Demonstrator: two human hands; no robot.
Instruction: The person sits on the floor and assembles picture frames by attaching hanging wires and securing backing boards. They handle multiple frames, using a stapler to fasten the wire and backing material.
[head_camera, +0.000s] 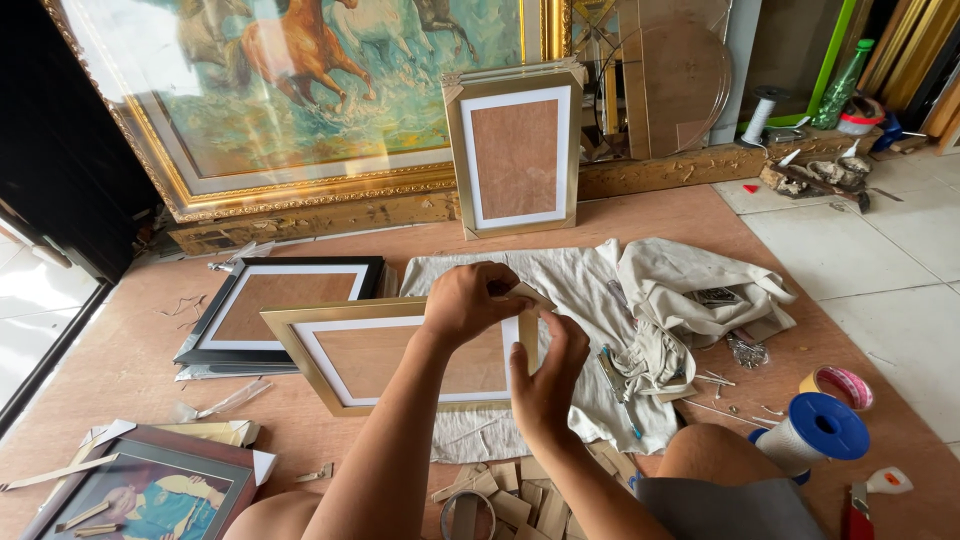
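Note:
A gold picture frame with a white mat and brown board lies on a beige cloth in front of me. My left hand is closed over the frame's upper right corner and grips a small cardboard corner piece there. Just below it, my right hand pinches the same cardboard piece against the frame's right edge with thumb and fingers. The corner itself is hidden under my hands.
A black frame lies to the left, and another gold frame leans on a large horse painting. Cardboard strips and a tape roll lie near my knees. At the right are a blue spool and a pink tape roll.

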